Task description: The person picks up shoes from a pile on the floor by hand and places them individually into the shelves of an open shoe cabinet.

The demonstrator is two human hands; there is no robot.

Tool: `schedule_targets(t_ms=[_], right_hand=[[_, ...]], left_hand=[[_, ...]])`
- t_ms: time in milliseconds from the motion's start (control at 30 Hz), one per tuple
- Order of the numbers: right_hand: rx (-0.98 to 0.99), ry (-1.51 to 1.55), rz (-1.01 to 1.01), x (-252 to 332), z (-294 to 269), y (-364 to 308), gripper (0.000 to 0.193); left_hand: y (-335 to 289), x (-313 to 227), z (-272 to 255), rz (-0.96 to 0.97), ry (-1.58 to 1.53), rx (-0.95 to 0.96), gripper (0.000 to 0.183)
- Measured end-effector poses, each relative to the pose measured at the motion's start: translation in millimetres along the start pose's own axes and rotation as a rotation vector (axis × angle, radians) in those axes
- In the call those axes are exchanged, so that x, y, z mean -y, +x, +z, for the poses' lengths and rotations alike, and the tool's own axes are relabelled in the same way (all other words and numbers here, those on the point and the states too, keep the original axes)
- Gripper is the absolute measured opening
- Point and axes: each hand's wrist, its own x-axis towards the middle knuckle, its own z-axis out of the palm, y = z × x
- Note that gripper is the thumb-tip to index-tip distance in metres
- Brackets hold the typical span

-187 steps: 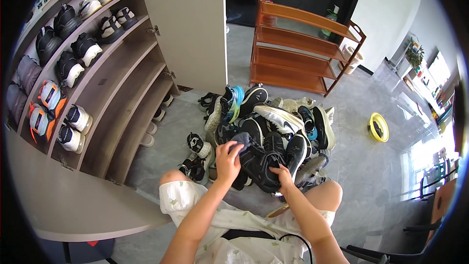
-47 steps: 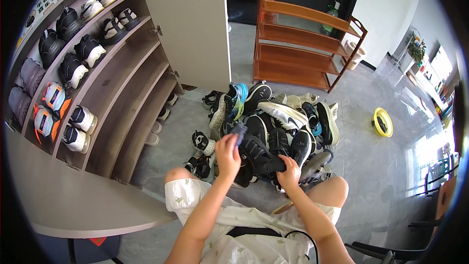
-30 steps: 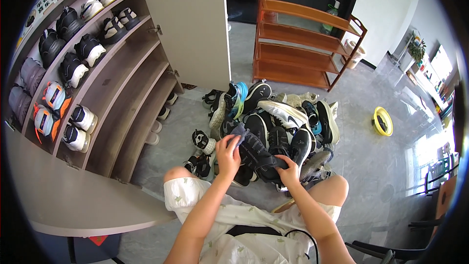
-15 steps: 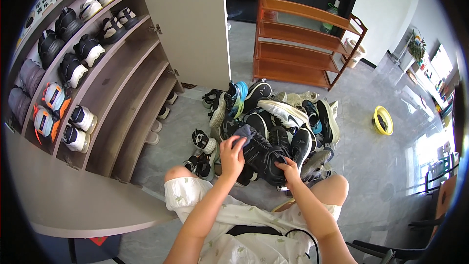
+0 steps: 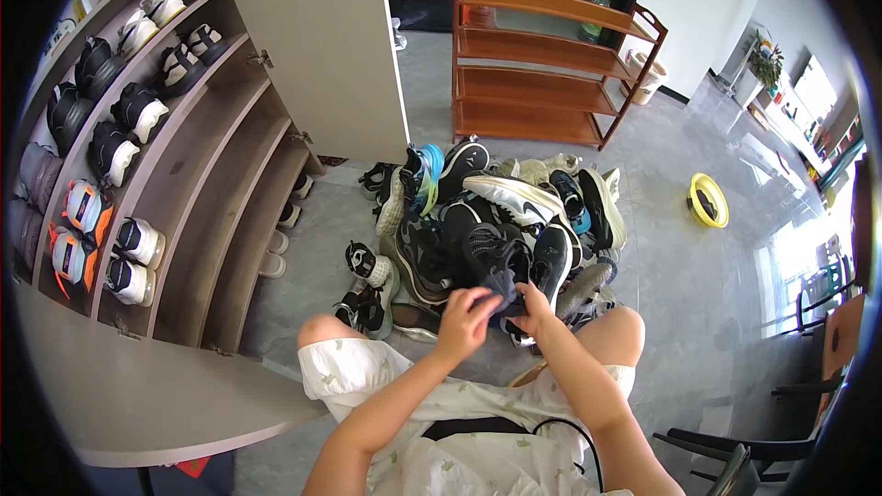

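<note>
L hand [image 5: 464, 323]; R hand [image 5: 533, 308]; both grip dark shoe [image 5: 496, 266]

Couldn't really see how the left hand [image 5: 462, 320] and right hand [image 5: 533, 308] gripped the dark shoe [image 5: 496, 268], fingers covered its heel end. Most shoes in the pile [image 5: 514, 211] were buried under others. The cupboard's [image 5: 184, 184] top-left shelves faded into the dark rim.

Black sneaker [image 5: 496, 266]; yellow basin [image 5: 708, 201]; orange-brown rack [image 5: 542, 64].
</note>
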Motion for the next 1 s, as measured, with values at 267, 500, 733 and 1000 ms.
schedule_targets(t_ms=[267,500,733,1000], right_hand=[[0.189,0.074,0.040,2,28,-34,0.068],[0.064,-0.144,-0.078,-4,7,-3,0.028],[0.131,-0.265,-0.249,-2,38,-43,0.040],[0.358,0.170,-0.096,1,48,-58,0.041]], left_hand=[[-9,7,-2,-0.049,0.039,-0.063,0.042],[-14,-7,-3,0.067,-0.123,0.184,0.050],[-5,18,-2,-0.279,-0.176,0.169,0.048],[-5,11,-1,-0.339,-0.315,0.112,0.037]])
